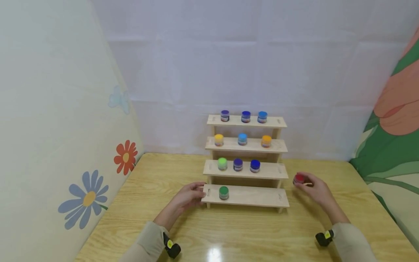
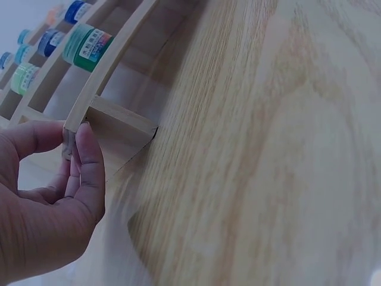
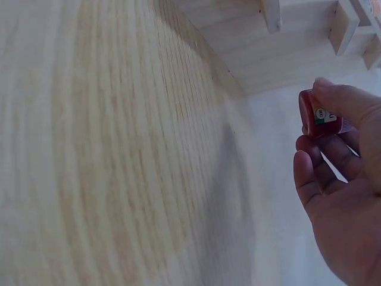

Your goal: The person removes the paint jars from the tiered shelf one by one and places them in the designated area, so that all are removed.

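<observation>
A tiered wooden shelf [image 1: 255, 198] stands on the table, with small paint jars on its steps. My left hand [image 1: 189, 196] pinches the left end of the lowest step between thumb and fingers, as the left wrist view also shows. On that step sits a dark green jar [image 1: 224, 193]. To the right of the shelf my right hand [image 1: 315, 187] holds a red paint jar [image 1: 298, 179] above the table, thumb on one side and fingers on the other. In the right wrist view the red jar [image 3: 321, 114] is tilted, its label partly covered by the thumb.
The third step holds a light green jar [image 1: 222, 163], a purple jar [image 1: 238, 165] and a blue jar [image 1: 255, 166]. Yellow, light blue and orange jars stand above, and three more on top. A white cloth [image 1: 183, 72] hangs behind the wooden table [image 1: 248, 233].
</observation>
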`<state>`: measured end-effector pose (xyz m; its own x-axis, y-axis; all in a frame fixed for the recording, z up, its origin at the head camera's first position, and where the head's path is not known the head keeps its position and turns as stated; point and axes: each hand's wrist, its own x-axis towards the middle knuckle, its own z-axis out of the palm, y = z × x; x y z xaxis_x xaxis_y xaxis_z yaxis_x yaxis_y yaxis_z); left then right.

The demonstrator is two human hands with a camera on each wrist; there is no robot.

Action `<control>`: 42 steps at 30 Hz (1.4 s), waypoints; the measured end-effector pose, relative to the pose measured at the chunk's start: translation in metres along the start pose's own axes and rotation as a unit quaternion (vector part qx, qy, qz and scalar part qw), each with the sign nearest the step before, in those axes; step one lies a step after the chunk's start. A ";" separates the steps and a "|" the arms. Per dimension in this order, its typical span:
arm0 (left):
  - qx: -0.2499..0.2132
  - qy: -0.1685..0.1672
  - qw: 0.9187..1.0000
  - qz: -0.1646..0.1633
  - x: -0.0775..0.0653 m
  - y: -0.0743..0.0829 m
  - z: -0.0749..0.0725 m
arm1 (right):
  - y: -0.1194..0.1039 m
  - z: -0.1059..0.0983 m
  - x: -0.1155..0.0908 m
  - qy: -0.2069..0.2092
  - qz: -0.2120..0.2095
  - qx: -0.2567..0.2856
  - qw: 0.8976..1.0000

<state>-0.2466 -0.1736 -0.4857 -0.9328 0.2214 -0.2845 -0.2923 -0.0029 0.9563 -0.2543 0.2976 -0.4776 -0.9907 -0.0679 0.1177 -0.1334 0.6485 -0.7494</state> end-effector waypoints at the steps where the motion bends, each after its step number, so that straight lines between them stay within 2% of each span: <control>1: 0.000 0.000 1.000 0.000 0.000 0.000 0.000 | 0.001 0.000 0.002 -0.001 0.002 0.002 1.000; 11: 0.002 0.005 1.000 -0.010 0.000 0.002 0.001 | 0.012 0.005 0.024 -0.010 0.002 0.007 1.000; 23: 0.000 0.005 1.000 -0.018 0.002 0.001 0.001 | 0.026 0.009 0.036 -0.041 0.063 0.023 0.997; 31: 0.003 0.003 1.000 -0.023 0.000 0.002 0.000 | 0.025 0.016 0.039 -0.038 0.080 0.060 0.994; 42: 0.012 0.001 1.000 -0.026 -0.001 0.004 -0.002 | 0.025 0.016 0.039 -0.045 0.092 0.064 0.993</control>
<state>-0.2475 -0.1754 -0.4820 -0.9169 0.2185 -0.3340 -0.3352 0.0325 0.9416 -0.2963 0.2993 -0.5022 -0.9961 -0.0286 -0.0840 0.0542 0.5542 -0.8306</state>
